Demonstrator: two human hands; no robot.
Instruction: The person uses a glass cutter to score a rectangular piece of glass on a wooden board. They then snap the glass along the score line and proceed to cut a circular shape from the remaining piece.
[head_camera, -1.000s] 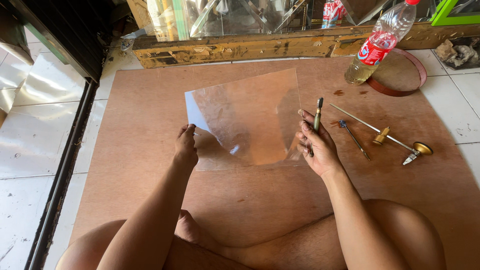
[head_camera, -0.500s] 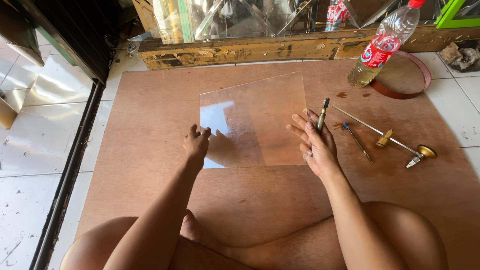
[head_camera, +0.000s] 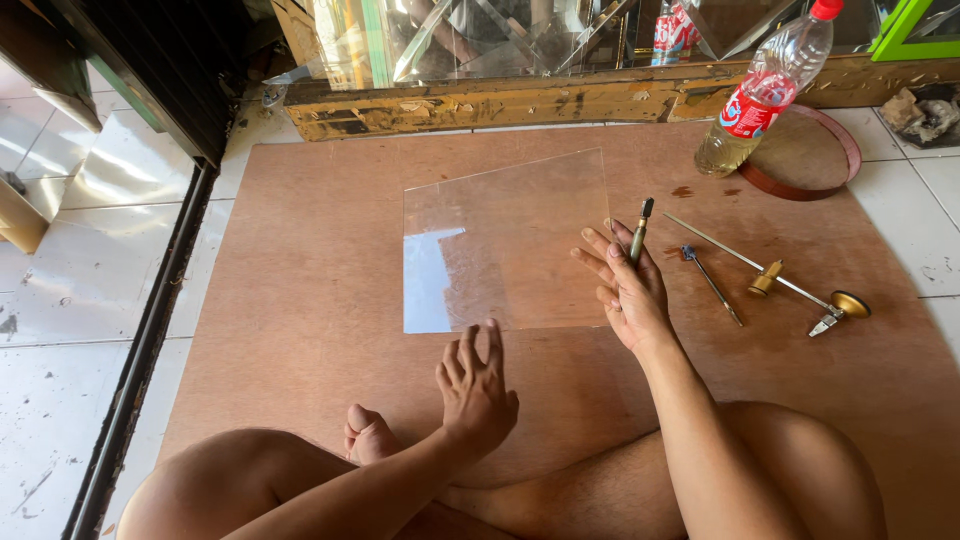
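A glass pane (head_camera: 520, 235) lies flat on the board (head_camera: 300, 280). The right hand (head_camera: 625, 285), fingers spread, grips a cutter (head_camera: 640, 228) at the pane's right edge. The left hand (head_camera: 478, 385) hovers released, just below its near edge.

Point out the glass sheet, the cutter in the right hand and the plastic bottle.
glass sheet (head_camera: 520, 240): head view, middle of the clear pane.
glass cutter (head_camera: 640, 228): head view, its shaft above the fingers of the right hand (head_camera: 625, 290).
plastic bottle (head_camera: 765, 90): head view, on its red label.
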